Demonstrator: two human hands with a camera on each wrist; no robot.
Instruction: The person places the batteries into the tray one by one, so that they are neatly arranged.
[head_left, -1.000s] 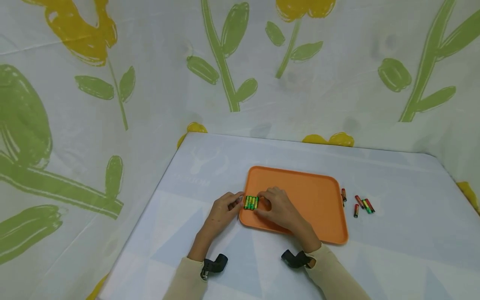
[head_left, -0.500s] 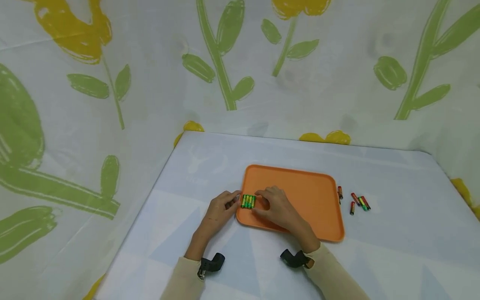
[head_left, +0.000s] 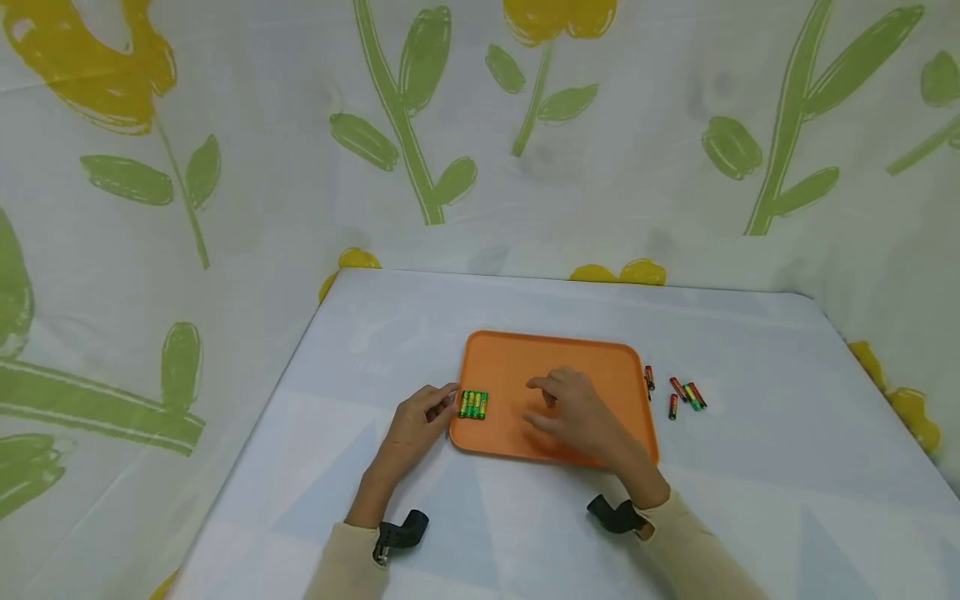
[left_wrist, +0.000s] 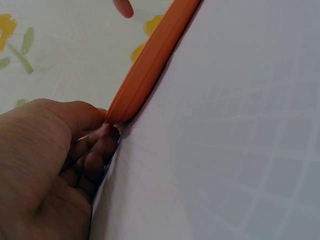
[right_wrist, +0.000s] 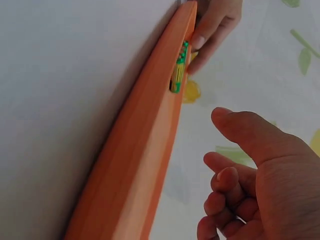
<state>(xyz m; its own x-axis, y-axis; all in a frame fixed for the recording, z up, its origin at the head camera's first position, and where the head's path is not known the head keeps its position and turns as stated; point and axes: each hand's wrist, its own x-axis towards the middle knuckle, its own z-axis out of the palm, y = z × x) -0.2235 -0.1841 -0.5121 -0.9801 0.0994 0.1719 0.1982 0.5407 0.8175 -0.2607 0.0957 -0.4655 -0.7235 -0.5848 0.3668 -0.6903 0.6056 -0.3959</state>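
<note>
Several green-and-yellow batteries (head_left: 474, 404) lie side by side in a row at the left end of an orange tray (head_left: 510, 354). My left hand (head_left: 415, 425) is at the tray's left edge; in the left wrist view, its thumb and fingers pinch the orange rim (left_wrist: 150, 65). Over the middle of the tray hovers my right hand (head_left: 576, 417), to the right of the row. Its thumb and index finger are spread with nothing between them, as the right wrist view of the hand (right_wrist: 270, 165) also shows. There the battery row (right_wrist: 178, 72) appears beyond the near tray wall.
To the right of the tray, several loose batteries lie on the table, mostly red ones (head_left: 673, 407) and one green-and-yellow battery (head_left: 692, 397). Another red battery (head_left: 649, 377) lies close to the tray's right rim. A flower-patterned cloth wall (head_left: 480, 242) stands behind the table.
My right hand has moved right, away from the battery row, with thumb and index finger now clear of it. The left hand stays at the tray's edge. The head view has shifted.
</note>
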